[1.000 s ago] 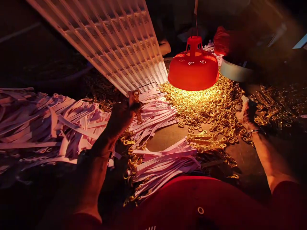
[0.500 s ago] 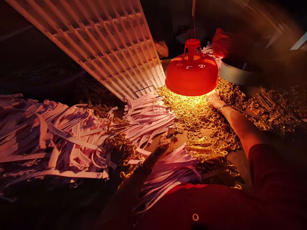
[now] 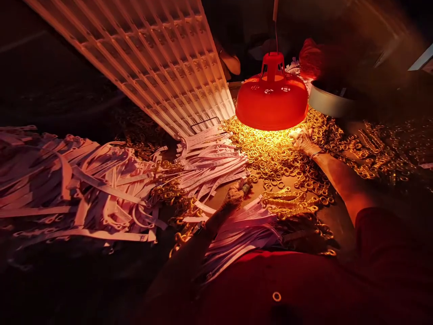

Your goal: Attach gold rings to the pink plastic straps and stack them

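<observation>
My left hand (image 3: 234, 196) is closed in a fist over the table, with a dark wrap around one finger; what it holds is too small to make out. Just beyond it lies a bundle of flat pale straps (image 3: 216, 162), and a second bundle of straps (image 3: 245, 230) fans out beside my left forearm. My right hand (image 3: 304, 142) rests at the right side of a large heap of gold-coloured rings (image 3: 270, 155), under the lamp's edge. Its fingers look bunched together among the rings, and glare hides what they grip.
A red lamp (image 3: 272, 104) hangs low over the heap. A ribbed pale panel (image 3: 152, 58) slants down to the straps. More straps (image 3: 101, 189) pile up at left. Ring chains (image 3: 291, 201) lie nearer me, a round pan (image 3: 329, 100) behind. Another person's arm (image 3: 232, 62) shows beyond.
The view has shifted slightly. My left hand stays closed in about the same place, turned a little. The fingers of my right hand have shifted slightly at the heap.
</observation>
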Demonstrator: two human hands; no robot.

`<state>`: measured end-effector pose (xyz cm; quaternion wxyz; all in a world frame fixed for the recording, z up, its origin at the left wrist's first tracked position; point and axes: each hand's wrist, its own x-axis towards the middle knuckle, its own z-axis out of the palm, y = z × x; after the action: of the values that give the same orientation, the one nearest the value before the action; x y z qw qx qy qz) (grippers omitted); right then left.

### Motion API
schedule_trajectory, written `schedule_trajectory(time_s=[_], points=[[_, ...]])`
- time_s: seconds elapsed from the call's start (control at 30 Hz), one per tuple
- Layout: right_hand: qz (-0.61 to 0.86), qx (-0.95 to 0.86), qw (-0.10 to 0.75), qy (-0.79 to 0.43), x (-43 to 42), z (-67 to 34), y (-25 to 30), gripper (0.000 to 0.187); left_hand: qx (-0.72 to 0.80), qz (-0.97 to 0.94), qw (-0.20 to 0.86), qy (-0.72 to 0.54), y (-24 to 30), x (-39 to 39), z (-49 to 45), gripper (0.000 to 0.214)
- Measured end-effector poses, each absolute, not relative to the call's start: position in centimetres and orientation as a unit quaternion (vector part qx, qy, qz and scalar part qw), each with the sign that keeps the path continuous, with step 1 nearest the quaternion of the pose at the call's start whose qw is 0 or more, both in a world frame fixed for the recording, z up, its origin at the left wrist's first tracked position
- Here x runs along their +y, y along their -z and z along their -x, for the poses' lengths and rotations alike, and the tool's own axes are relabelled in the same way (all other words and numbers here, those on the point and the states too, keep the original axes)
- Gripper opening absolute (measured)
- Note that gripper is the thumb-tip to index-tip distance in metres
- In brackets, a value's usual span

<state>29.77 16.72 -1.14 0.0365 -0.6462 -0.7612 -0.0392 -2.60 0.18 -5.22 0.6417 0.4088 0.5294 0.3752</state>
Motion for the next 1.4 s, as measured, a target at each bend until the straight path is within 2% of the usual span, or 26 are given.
schedule_trajectory(time_s=[0.17,0.3,0.4,0.53,0.63,0.87,0.93,1.03,1.1,1.27,1.4], points=[[0.670,-0.737,0.087,-0.004,15.5,-29.7,0.9,0.041,0.557,-0.419,0.629,-0.345,4.5,-0.1,2.6,0.041],[0.691,-0.712,0.124,-0.027,16.0,-28.7,0.2,0.040,0.571,-0.420,0.617,-0.343,4.9,-0.1,2.6,0.034],[0.688,-0.714,0.128,-0.027,17.4,-27.4,0.0,0.040,0.556,-0.430,0.620,-0.350,5.7,0.1,2.6,0.030],[0.688,-0.715,0.109,-0.064,19.5,-25.6,0.4,0.045,0.559,-0.423,0.618,-0.356,6.4,0.1,2.5,0.035],[0.689,-0.712,0.110,-0.083,20.4,-25.0,0.7,0.040,0.566,-0.412,0.618,-0.358,6.4,-0.1,2.6,0.038],[0.666,-0.706,0.218,-0.099,17.7,-26.3,0.4,0.035,0.562,-0.408,0.626,-0.357,4.5,-0.3,2.5,0.029],[0.648,-0.700,0.265,-0.141,15.9,-26.6,0.6,0.034,0.548,-0.413,0.628,-0.367,3.8,-0.4,2.1,0.023],[0.592,-0.642,0.394,-0.286,12.8,-26.5,1.2,0.028,0.536,-0.426,0.618,-0.387,2.7,-0.5,1.3,0.010],[0.557,-0.584,0.457,-0.376,10.6,-26.0,1.6,0.034,0.521,-0.454,0.601,-0.402,2.1,-0.6,0.7,0.007],[0.528,-0.517,0.480,-0.472,5.9,-23.2,2.4,0.047,0.477,-0.497,0.570,-0.448,1.0,-0.7,-0.7,0.020],[0.503,-0.503,0.474,-0.518,4.0,-20.4,2.7,0.049,0.477,-0.476,0.582,-0.455,0.7,-0.8,-1.3,0.014]])
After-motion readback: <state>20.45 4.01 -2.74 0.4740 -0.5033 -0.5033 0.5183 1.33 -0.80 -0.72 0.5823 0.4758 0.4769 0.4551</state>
